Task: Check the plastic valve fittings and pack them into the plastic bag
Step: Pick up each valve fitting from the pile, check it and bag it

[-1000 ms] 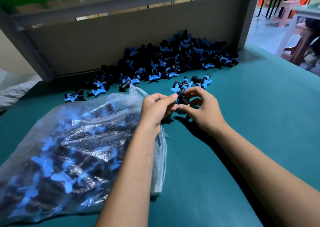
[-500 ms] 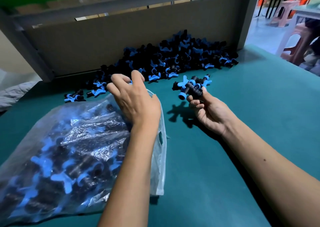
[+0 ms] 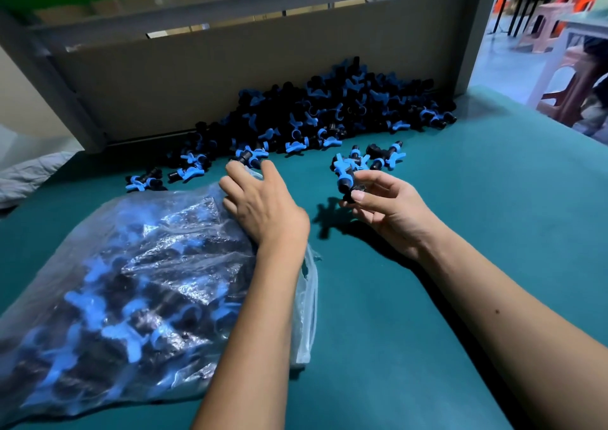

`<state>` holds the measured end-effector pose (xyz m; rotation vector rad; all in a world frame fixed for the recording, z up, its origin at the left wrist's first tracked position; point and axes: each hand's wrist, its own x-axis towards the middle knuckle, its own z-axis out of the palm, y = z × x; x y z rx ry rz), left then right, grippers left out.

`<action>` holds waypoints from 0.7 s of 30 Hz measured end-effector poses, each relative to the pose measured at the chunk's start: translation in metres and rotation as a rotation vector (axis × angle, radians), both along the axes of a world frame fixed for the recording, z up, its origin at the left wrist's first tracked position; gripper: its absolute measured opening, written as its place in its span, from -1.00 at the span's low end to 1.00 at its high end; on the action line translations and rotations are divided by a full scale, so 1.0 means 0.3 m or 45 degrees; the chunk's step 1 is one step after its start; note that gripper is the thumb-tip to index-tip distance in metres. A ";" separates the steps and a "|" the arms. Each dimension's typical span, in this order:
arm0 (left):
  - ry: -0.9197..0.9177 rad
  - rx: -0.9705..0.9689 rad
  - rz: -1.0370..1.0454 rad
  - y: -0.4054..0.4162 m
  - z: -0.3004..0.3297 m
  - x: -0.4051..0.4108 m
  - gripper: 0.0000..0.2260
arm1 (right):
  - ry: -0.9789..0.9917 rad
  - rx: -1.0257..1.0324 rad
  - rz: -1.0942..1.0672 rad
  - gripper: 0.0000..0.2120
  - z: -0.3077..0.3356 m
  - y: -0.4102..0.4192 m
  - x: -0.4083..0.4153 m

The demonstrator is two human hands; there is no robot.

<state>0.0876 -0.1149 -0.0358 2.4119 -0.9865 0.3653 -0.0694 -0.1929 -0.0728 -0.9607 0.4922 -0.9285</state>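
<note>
Teal table (image 3: 460,232), left hand (image 3: 263,209) on plastic bag (image 3: 131,281), right hand (image 3: 391,209) pinching valve fitting (image 3: 343,178)

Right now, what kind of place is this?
Probably a small factory packing bench: a big pile of valve fittings on a green worktable, a plastic bag full of them, and plastic stools behind.

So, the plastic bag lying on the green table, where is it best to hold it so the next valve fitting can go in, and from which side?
Probably the mouth edge of the plastic bag, the loose top film the left hand touches. Approach from the pile side: the opening faces the heap, and the rest is full and heavy. The right hand holds a fitting.
</note>
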 end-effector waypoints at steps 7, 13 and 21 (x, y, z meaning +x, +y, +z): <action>-0.087 0.102 -0.400 0.013 0.083 0.074 -0.50 | 0.168 -0.170 -0.085 -0.82 -0.005 0.020 0.022; -0.144 0.104 -0.247 0.050 0.098 0.107 -0.62 | 0.233 -0.222 -0.088 -0.83 -0.002 0.027 0.015; -0.036 0.081 -0.167 0.044 0.085 0.090 -0.73 | 0.672 -0.588 -0.459 -0.79 -0.024 0.039 0.045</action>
